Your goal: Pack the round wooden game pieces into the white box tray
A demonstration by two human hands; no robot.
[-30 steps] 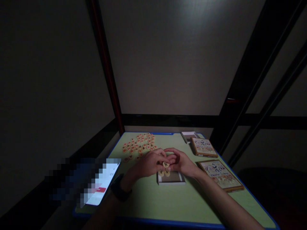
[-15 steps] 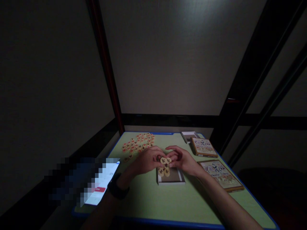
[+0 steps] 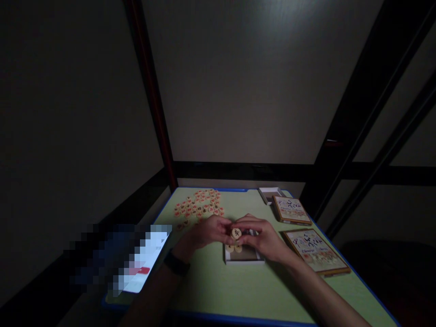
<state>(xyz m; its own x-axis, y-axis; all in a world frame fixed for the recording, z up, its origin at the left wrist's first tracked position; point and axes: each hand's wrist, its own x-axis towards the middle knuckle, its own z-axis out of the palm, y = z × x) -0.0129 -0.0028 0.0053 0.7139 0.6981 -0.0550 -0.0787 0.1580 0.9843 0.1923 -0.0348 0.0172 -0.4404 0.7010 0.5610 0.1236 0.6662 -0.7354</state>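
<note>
Over an open shallow box tray (image 3: 245, 262), my two hands meet with fingers curled around a round wooden Chinese chess piece (image 3: 236, 233) bearing a black character. My left hand (image 3: 214, 230) closes on it from the left, thumb low. From the right, my right hand (image 3: 260, 234) pinches at the same piece. Whether more pieces are stacked beneath it, I cannot tell. Just below my fingers, two more pieces (image 3: 238, 248) lie in the tray's near left part, partly covered. The tray's far side is hidden by my hands.
Many loose chess pieces (image 3: 199, 203) with red or black characters spread over the table's far left. At right lie two printed Chinese chess boxes (image 3: 315, 250), with another open tray (image 3: 269, 194) behind them. A lit phone (image 3: 150, 259) is at the left edge of the green table (image 3: 218, 290).
My hands have drawn closer together and slightly lower. Two pieces showed side by side between my fingers before; now one shows. The view has shifted slightly.
</note>
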